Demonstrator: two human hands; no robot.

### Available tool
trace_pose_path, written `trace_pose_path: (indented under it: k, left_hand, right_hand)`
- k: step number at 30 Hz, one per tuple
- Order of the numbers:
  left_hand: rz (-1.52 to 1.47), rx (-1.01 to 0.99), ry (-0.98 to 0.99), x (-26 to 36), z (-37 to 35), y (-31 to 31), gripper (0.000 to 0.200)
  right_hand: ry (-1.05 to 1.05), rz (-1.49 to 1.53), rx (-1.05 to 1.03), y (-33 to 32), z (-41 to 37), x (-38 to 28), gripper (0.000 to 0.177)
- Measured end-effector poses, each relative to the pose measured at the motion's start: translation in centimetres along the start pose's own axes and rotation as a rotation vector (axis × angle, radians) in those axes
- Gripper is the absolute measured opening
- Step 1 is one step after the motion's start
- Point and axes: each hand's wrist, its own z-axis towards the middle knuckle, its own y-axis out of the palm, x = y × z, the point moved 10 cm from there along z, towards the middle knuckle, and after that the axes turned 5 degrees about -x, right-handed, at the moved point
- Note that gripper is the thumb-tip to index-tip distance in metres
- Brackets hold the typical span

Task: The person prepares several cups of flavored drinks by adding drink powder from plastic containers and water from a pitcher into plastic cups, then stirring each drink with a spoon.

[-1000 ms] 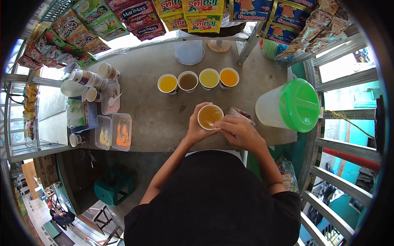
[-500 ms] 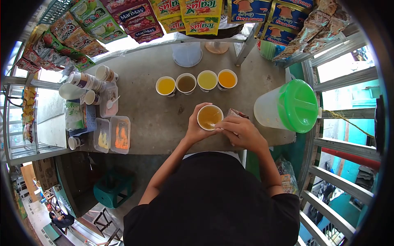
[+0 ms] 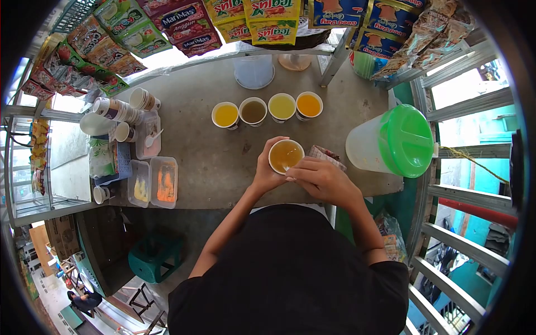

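Observation:
My left hand (image 3: 267,172) is wrapped round a paper cup of amber drink (image 3: 286,153) near the counter's front edge. Pinched in my right hand (image 3: 325,180) is a white spoon (image 3: 287,167), its end dipped in the drink and its handle mostly hidden by my fingers. Just beyond that hand lies a folded, patterned brownish packet or cloth (image 3: 330,156), partly covered. Farther back stand cups of yellow drink (image 3: 225,115), brown drink (image 3: 253,112), pale green drink (image 3: 282,107) and orange drink (image 3: 309,105) in a row.
To the right is a tilted-looking clear jar with a green lid (image 3: 410,140). At left are a tray of orange powder (image 3: 166,183), a tray of pale yellow powder (image 3: 140,184) and stacked paper cups (image 3: 118,110). Drink sachets (image 3: 273,22) hang overhead; a green stool (image 3: 154,259) stands below.
My right hand has shifted slightly left over the cup, and the spoon has moved within the drink. More of the folded brownish thing shows now. The left hand keeps its hold.

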Motion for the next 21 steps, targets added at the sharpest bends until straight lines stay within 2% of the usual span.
trace_pose_path:
  k: [2, 8, 10, 16, 21]
  left_hand:
    - [-0.01, -0.003, 0.015, 0.2, 0.0, 0.1, 0.079]
    - [0.101, 0.004, -0.01, 0.3, -0.1, 0.5, 0.08]
    - [0.094, -0.005, -0.005, 0.4, 0.0, 0.6, 0.081]
    - [-0.009, -0.014, -0.006, 0.0, -0.2, 0.0, 0.081]
    - [0.075, -0.005, -0.027, 0.5, -0.1, 0.3, 0.08]
  right_hand:
    - [0.02, 0.003, -0.046, -0.1, 0.0, 0.0, 0.017]
    - [0.03, -0.149, 0.098, -1.3, 0.8, 0.1, 0.018]
    - [-0.038, -0.13, 0.145, -1.2, 0.8, -0.5, 0.019]
    - [0.015, -0.027, -0.032, -0.1, 0.3, -0.5, 0.019]
    - [0.049, -0.149, 0.059, -1.6, 0.4, 0.0, 0.018]
